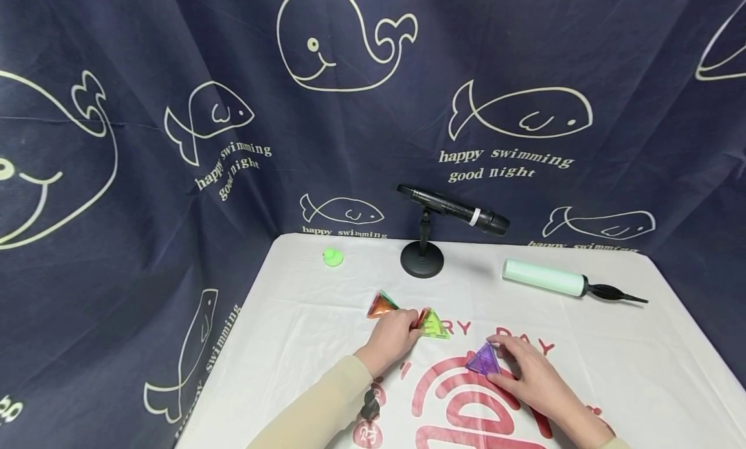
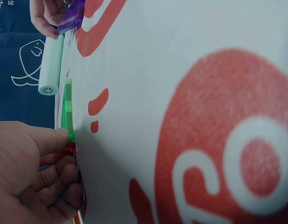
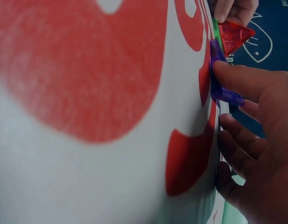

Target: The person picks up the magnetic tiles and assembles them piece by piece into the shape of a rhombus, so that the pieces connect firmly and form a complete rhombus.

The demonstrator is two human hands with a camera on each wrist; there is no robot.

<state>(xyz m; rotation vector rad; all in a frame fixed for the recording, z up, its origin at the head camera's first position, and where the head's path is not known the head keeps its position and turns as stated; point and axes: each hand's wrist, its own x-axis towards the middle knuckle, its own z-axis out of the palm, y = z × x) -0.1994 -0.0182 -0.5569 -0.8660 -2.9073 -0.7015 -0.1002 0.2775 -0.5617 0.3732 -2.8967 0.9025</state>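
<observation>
In the head view my left hand is at the middle of the table, thumb and fingers pinching the near corner of a see-through yellow-green triangular tile. A red triangular tile stands up beside it, partly behind the fingers in the head view. Past the knuckles, an orange triangular tile with a green edge leans upright. To the right, my right hand holds a purple triangular tile between thumb and forefinger, low over the printed cloth. Its other fingers are loosely bent in the right wrist view.
A microphone on a round black stand is at the back. Left of it sits a small green duck toy; on the right lies a mint-green hand pump. Dark blue curtains enclose the table at back and sides.
</observation>
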